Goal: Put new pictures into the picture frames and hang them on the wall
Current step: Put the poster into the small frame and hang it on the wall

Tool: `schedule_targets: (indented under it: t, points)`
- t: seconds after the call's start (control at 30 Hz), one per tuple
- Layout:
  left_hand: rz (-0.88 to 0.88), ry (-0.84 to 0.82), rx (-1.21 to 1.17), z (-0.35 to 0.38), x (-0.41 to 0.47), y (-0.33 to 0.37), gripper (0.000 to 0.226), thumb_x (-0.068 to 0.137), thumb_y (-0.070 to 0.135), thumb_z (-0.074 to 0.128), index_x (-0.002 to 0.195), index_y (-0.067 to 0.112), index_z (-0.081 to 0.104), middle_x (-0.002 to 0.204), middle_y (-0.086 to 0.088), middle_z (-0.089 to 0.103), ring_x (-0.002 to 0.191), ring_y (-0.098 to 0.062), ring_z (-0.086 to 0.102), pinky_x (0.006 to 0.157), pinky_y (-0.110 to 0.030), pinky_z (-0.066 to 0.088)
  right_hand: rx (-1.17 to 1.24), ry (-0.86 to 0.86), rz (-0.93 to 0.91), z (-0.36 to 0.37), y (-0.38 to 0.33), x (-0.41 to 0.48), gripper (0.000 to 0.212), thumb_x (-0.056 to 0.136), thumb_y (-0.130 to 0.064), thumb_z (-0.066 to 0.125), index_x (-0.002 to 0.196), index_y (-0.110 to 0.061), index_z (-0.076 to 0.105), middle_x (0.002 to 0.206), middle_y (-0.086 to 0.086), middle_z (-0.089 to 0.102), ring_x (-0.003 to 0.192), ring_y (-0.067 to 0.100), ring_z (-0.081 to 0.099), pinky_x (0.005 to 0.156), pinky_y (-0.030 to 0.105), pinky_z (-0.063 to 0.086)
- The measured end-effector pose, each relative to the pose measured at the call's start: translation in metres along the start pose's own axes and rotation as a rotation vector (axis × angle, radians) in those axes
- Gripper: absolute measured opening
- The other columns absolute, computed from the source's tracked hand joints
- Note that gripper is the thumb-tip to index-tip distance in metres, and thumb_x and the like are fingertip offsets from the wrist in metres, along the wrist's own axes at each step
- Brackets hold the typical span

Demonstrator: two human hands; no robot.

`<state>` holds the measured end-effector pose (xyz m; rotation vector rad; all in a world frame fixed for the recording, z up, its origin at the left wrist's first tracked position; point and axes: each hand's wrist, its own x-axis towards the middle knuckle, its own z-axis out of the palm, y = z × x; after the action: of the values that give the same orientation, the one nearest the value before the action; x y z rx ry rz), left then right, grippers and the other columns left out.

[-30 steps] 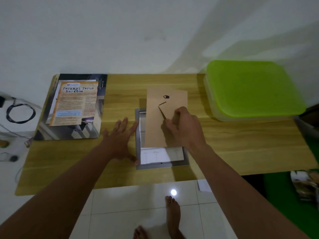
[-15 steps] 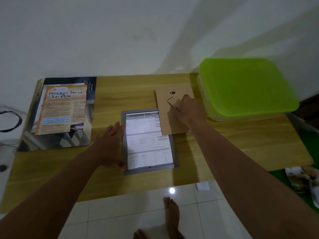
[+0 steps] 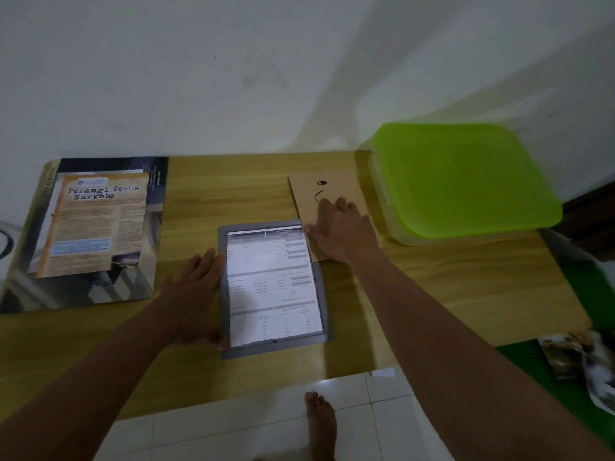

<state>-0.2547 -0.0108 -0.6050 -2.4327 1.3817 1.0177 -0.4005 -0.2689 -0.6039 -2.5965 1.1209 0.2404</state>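
A grey picture frame (image 3: 225, 354) lies face down in the middle of the wooden table (image 3: 466, 287), with a white printed sheet (image 3: 271, 287) showing in it. My left hand (image 3: 196, 294) rests flat against the frame's left edge, fingers straight. The brown backing board (image 3: 339, 188) with a small black hook lies flat on the table beyond the frame's right corner. My right hand (image 3: 342, 231) rests on that board with fingers spread. A printed page titled "Perangi Terus Narkoba" (image 3: 96, 224) lies on a dark magazine (image 3: 100, 294) at the left.
A green-lidded plastic box (image 3: 466, 181) stands at the table's back right, close to the backing board. The white wall (image 3: 266, 78) rises right behind the table. Loose photos (image 3: 579, 361) lie on a green surface at the right. A bare foot (image 3: 321, 424) stands on white floor tiles.
My right hand lifted the backing board off the frame, carried it to the back right and laid it flat on the table. The printed sheet in the frame is now uncovered. My left hand stayed at the frame.
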Motion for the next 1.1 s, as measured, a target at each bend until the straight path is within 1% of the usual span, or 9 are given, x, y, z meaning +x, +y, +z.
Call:
schedule_targets:
  t: [0.07, 0.23, 0.6, 0.67, 0.77, 0.83, 0.9, 1.0, 1.1]
  points:
    - [0.003, 0.012, -0.001, 0.001, 0.000, 0.000, 0.158, 0.051, 0.066, 0.084, 0.146, 0.018, -0.033, 0.155, 0.005, -0.035, 0.147, -0.022, -0.023, 0.115, -0.065, 0.009, -0.004, 0.010, 0.004, 0.004, 0.004, 0.003, 0.066, 0.095, -0.060, 0.041, 0.148, -0.022, 0.028, 0.157, 0.019, 0.026, 0.144, 0.039, 0.023, 0.110, 0.063, 0.028]
    - [0.007, 0.012, 0.011, 0.000, 0.000, 0.000, 0.159, 0.049, 0.068, 0.083, 0.146, 0.018, -0.032, 0.155, 0.004, -0.034, 0.147, -0.023, -0.022, 0.115, -0.066, 0.010, 0.004, -0.017, 0.059, 0.001, 0.012, 0.012, 0.066, 0.098, -0.060, 0.035, 0.152, -0.026, 0.019, 0.161, 0.021, 0.013, 0.148, 0.042, 0.013, 0.113, 0.063, 0.022]
    - [-0.008, -0.004, 0.017, -0.002, -0.001, 0.003, 0.158, 0.049, 0.066, 0.084, 0.148, 0.020, -0.029, 0.157, 0.002, -0.032, 0.148, -0.025, -0.021, 0.114, -0.067, 0.010, -0.047, 0.018, 0.093, 0.008, 0.015, 0.001, 0.062, 0.101, -0.050, 0.037, 0.152, -0.018, 0.020, 0.159, 0.025, 0.014, 0.147, 0.043, 0.014, 0.112, 0.062, 0.024]
    - [-0.012, -0.004, 0.024, -0.004, -0.002, 0.005, 0.156, 0.051, 0.064, 0.085, 0.150, 0.020, -0.027, 0.158, 0.000, -0.030, 0.148, -0.026, -0.019, 0.114, -0.067, 0.010, -0.031, 0.064, 0.050, 0.009, 0.008, -0.009, 0.062, 0.102, -0.047, 0.036, 0.153, -0.015, 0.020, 0.159, 0.025, 0.017, 0.147, 0.041, 0.015, 0.113, 0.061, 0.023]
    - [-0.008, 0.008, 0.005, -0.005, -0.002, 0.007, 0.152, 0.054, 0.058, 0.087, 0.151, 0.021, -0.024, 0.160, -0.001, -0.026, 0.149, -0.027, -0.017, 0.115, -0.066, 0.010, 0.071, 0.139, -0.170, 0.010, -0.010, -0.036, 0.063, 0.102, -0.048, 0.038, 0.152, -0.012, 0.024, 0.159, 0.020, 0.022, 0.148, 0.035, 0.018, 0.116, 0.057, 0.023]
    - [-0.011, 0.024, -0.011, -0.008, -0.002, 0.008, 0.149, 0.056, 0.054, 0.088, 0.152, 0.023, -0.021, 0.161, 0.000, -0.023, 0.149, -0.026, -0.015, 0.115, -0.065, 0.010, 0.130, 0.054, -0.321, 0.014, -0.024, -0.058, 0.073, 0.098, -0.055, 0.043, 0.154, -0.013, 0.024, 0.163, 0.014, 0.017, 0.151, 0.030, 0.014, 0.119, 0.054, 0.019]
    - [-0.010, 0.033, -0.012, -0.007, -0.003, 0.007, 0.148, 0.056, 0.052, 0.089, 0.153, 0.023, -0.019, 0.162, -0.001, -0.021, 0.150, -0.025, -0.013, 0.116, -0.064, 0.011, 0.026, -0.084, -0.401, 0.023, -0.034, -0.077, 0.095, 0.088, -0.073, 0.045, 0.157, -0.016, 0.013, 0.165, 0.011, 0.003, 0.152, 0.027, 0.003, 0.120, 0.055, 0.012]
    - [-0.004, 0.045, 0.008, -0.003, -0.006, 0.005, 0.146, 0.056, 0.054, 0.088, 0.154, 0.022, -0.017, 0.162, -0.001, -0.022, 0.150, -0.025, -0.014, 0.114, -0.064, 0.010, -0.075, -0.264, -0.369, 0.035, -0.033, -0.086, 0.121, 0.071, -0.088, 0.049, 0.157, -0.024, -0.007, 0.163, 0.007, -0.019, 0.150, 0.024, -0.018, 0.120, 0.059, -0.002]
    - [-0.014, 0.052, 0.012, -0.001, -0.007, 0.005, 0.144, 0.058, 0.052, 0.087, 0.154, 0.020, -0.016, 0.161, -0.002, -0.023, 0.150, -0.025, -0.015, 0.114, -0.065, 0.010, -0.063, -0.261, -0.354, 0.038, -0.030, -0.087, 0.127, 0.067, -0.090, 0.052, 0.157, -0.026, -0.011, 0.163, 0.005, -0.021, 0.150, 0.023, -0.020, 0.118, 0.061, -0.004]
